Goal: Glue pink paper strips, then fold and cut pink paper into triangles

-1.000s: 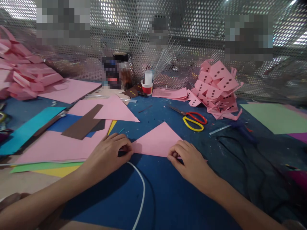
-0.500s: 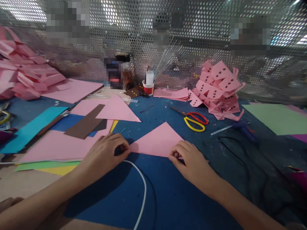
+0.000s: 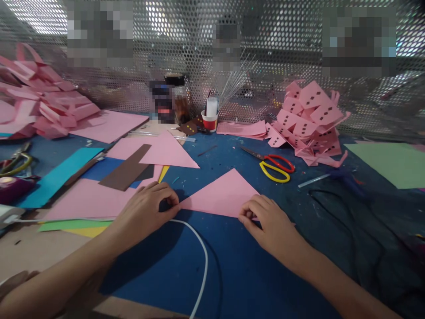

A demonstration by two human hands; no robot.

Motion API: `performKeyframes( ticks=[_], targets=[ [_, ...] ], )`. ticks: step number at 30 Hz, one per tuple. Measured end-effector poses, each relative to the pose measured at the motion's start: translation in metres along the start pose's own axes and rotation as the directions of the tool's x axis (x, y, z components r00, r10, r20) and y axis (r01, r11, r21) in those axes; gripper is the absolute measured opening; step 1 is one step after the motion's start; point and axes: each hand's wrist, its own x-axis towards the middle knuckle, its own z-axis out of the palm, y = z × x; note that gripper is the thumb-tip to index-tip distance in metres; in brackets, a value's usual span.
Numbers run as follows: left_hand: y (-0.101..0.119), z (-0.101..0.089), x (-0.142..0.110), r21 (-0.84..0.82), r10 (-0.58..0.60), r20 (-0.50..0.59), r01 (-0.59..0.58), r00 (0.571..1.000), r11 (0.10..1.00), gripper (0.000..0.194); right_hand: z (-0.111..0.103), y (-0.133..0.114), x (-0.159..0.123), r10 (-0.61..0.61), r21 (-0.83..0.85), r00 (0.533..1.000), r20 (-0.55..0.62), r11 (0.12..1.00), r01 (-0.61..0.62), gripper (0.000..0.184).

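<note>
A pink paper triangle (image 3: 221, 194) lies on the blue table surface, its peak pointing away from me. My left hand (image 3: 151, 210) is closed in a pinch at its left corner. At the lower right edge, my right hand (image 3: 265, 221) has thumb and fingers closed on the paper and hides that corner. Scissors (image 3: 275, 168) with one red and one yellow handle lie beyond my right hand. Another pink triangle (image 3: 169, 150) rests on coloured sheets, past my left hand.
A white cable (image 3: 205, 261) curves between my forearms. At right lie a glue gun (image 3: 348, 181) and its dark cord. Pink folded-paper pieces (image 3: 308, 122) pile up at the back right, others (image 3: 46, 97) at the left. A red-white cup (image 3: 210, 122) stands before the perforated metal screen (image 3: 282, 53).
The view has shifted slightly, so things appear a little farther right. Both hands keep the same hold on the pink paper triangle.
</note>
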Motion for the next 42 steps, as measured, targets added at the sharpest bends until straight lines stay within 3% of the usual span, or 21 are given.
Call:
performKeyframes(
  ticks=[11,22,25,28,34,37,42],
  targets=[
    [-0.005,-0.001,0.000,-0.008,-0.013,0.007,0.013,1.000,1.000,0.023,0.000,-0.001,0.000,0.004,-0.006,1.000,0.005,1.000,-0.004,0.012],
    [-0.024,-0.004,-0.003,-0.003,-0.078,-0.004,0.078,0.997,0.997,0.023,-0.001,-0.002,0.000,0.016,-0.006,1.000,0.007,1.000,-0.016,0.013],
    [-0.012,-0.011,-0.005,-0.024,-0.062,-0.089,0.060,0.994,0.998,0.018,-0.001,-0.002,0.000,0.014,-0.009,1.000,0.007,1.000,-0.014,0.012],
    [0.013,-0.016,-0.004,-0.094,0.010,-0.148,-0.025,0.989,0.995,0.015,0.000,-0.001,0.000,0.014,-0.013,1.000,0.010,1.000,-0.014,0.011],
    [0.058,0.000,0.019,-0.178,0.187,0.020,-0.181,0.982,0.967,0.010,-0.001,-0.002,0.000,0.002,-0.016,1.000,-0.003,1.000,-0.003,0.010],
    [0.063,0.012,0.028,-0.123,0.179,0.069,-0.170,0.981,0.978,0.010,-0.002,-0.003,0.000,0.008,-0.018,1.000,-0.002,1.000,-0.008,0.011],
    [0.062,0.020,0.030,-0.078,0.140,0.058,-0.135,0.988,0.988,0.010,-0.001,-0.003,0.001,0.003,-0.012,1.000,-0.008,1.000,-0.003,0.011]
  ],
)
